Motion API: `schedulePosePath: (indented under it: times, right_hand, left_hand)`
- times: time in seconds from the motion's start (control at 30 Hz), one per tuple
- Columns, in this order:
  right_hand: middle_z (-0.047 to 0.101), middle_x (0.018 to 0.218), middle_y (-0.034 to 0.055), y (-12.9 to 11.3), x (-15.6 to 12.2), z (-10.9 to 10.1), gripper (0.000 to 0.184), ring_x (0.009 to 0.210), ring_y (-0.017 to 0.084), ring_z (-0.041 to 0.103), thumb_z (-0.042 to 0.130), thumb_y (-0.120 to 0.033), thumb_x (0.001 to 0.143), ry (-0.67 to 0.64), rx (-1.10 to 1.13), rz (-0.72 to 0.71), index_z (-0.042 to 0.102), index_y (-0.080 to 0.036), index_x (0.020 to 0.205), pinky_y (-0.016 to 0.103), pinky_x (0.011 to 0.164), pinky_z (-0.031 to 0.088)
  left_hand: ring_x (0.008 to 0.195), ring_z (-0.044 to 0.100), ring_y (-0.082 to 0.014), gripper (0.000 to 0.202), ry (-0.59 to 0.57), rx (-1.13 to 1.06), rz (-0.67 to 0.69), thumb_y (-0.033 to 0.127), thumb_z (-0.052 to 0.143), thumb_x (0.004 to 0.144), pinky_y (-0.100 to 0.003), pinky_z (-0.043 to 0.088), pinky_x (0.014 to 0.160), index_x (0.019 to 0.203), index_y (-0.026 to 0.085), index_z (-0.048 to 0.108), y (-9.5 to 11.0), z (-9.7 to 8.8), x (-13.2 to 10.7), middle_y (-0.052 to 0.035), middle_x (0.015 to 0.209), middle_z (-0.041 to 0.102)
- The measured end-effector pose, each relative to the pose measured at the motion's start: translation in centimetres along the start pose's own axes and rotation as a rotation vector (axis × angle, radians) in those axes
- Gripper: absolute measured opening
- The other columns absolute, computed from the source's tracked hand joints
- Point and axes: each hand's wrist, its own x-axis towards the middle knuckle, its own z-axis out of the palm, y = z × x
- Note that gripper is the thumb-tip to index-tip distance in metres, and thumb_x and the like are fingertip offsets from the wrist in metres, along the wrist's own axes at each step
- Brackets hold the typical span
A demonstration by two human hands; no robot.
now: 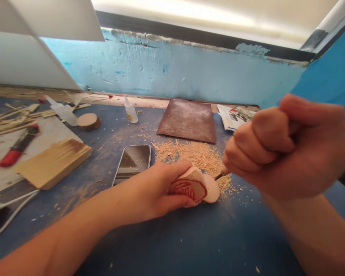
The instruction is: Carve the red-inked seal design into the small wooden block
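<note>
My left hand [163, 188] is closed around a carved piece of pale wood [189, 190] just above the blue tabletop. Red lines are drawn on its near face, and a rounded, flatter part [212, 189] sticks out on the right. Raised at the right, my right hand [287, 149] makes a fist around a carving tool [219, 176]. Only its thin dark metal shaft and a bit of handle show below the fist. The shaft's end meets the rounded part of the wood; its tip shape cannot be made out. Wood shavings [193, 153] lie heaped behind the piece.
A phone [133, 159] lies behind my left forearm. Further back are a brown sheet [188, 120], a small glue bottle [131, 110] and a booklet [232, 119]. At left: a wooden block [55, 159], a red-and-black knife [19, 145], a wood slice [88, 121], thin sticks and a white cable [17, 214].
</note>
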Motion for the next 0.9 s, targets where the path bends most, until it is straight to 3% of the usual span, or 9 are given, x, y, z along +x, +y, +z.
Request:
schedulePosePath:
  times: [0.1,0.2,0.33,0.4,0.47,0.57,0.73,0.9]
  right_hand:
    - [0.010,0.046,-0.0049,-0.3,-0.3,-0.8,0.053,0.040,0.010,0.013,0.031,-0.039,0.101,0.060,0.013,-0.021,0.016,-0.021,0.053,0.029,0.039,0.017]
    - [0.014,0.046,-0.0053,1.3,-0.4,-2.1,0.052,0.040,0.010,0.015,0.044,-0.040,0.095,0.096,0.076,-0.002,0.021,-0.021,0.052,0.029,0.039,0.016]
    - [0.015,0.046,-0.0054,3.1,-0.1,-2.9,0.053,0.039,0.009,0.015,0.047,-0.041,0.094,0.136,0.137,0.036,0.023,-0.021,0.052,0.027,0.038,0.016]
    - [0.015,0.046,-0.0055,3.4,0.0,-2.8,0.053,0.039,0.009,0.016,0.049,-0.041,0.095,0.133,0.141,0.056,0.025,-0.021,0.052,0.026,0.038,0.016]
    - [0.015,0.047,-0.0056,3.5,0.0,-2.8,0.053,0.040,0.009,0.016,0.050,-0.042,0.095,0.135,0.134,0.064,0.026,-0.021,0.052,0.026,0.039,0.017]
    - [0.016,0.046,-0.0056,3.5,0.0,-2.8,0.054,0.040,0.009,0.017,0.051,-0.043,0.095,0.151,0.113,0.046,0.028,-0.021,0.052,0.027,0.039,0.018]
    - [0.019,0.046,-0.0059,4.1,0.1,-2.9,0.056,0.040,0.009,0.019,0.051,-0.045,0.097,0.161,0.090,0.007,0.031,-0.021,0.051,0.026,0.040,0.019]
    - [0.031,0.048,-0.0045,4.9,-0.1,-2.7,0.049,0.043,0.010,0.027,0.052,-0.039,0.097,0.113,0.017,-0.002,0.039,-0.020,0.053,0.026,0.044,0.026]
  left_hand:
    - [0.074,0.067,-0.0177,0.023,0.004,-0.199,-0.089,0.046,0.066,0.097,-0.022,0.052,0.054,0.105,0.024,0.064,0.0,-0.1,0.2,0.0008,0.087,0.068]
    - [0.068,0.066,-0.0176,0.038,0.118,-0.405,-0.197,0.056,0.062,0.097,-0.022,0.048,0.048,0.111,0.021,0.066,-0.2,0.1,0.9,-0.0014,0.084,0.070]
    - [0.088,0.072,-0.0181,0.032,0.342,-0.775,-0.208,0.045,0.067,0.098,-0.024,0.056,0.073,0.110,0.016,0.070,-0.4,0.9,1.8,-0.0059,0.094,0.077]
    - [0.096,0.073,-0.0208,0.026,0.383,-0.906,-0.216,0.035,0.070,0.096,-0.029,0.057,0.085,0.112,0.014,0.069,-0.4,1.3,2.0,-0.0089,0.102,0.079]
    - [0.096,0.075,-0.0229,0.028,0.407,-0.973,-0.229,0.027,0.074,0.092,-0.034,0.059,0.087,0.116,0.013,0.065,-0.3,1.5,1.9,-0.0109,0.106,0.079]
    - [0.092,0.075,-0.0220,0.043,0.448,-1.004,-0.232,0.018,0.080,0.085,-0.033,0.059,0.082,0.123,0.015,0.059,0.0,1.6,1.6,-0.0118,0.110,0.078]
    - [0.096,0.075,-0.0223,0.053,0.389,-0.979,-0.168,0.017,0.086,0.075,-0.032,0.058,0.086,0.119,0.017,0.058,-0.1,1.8,1.6,-0.0108,0.113,0.077]
    - [0.088,0.071,-0.0253,0.041,0.407,-0.524,-0.280,0.028,0.084,0.075,-0.035,0.056,0.073,0.107,0.019,0.060,-1.4,1.9,1.9,-0.0064,0.098,0.075]
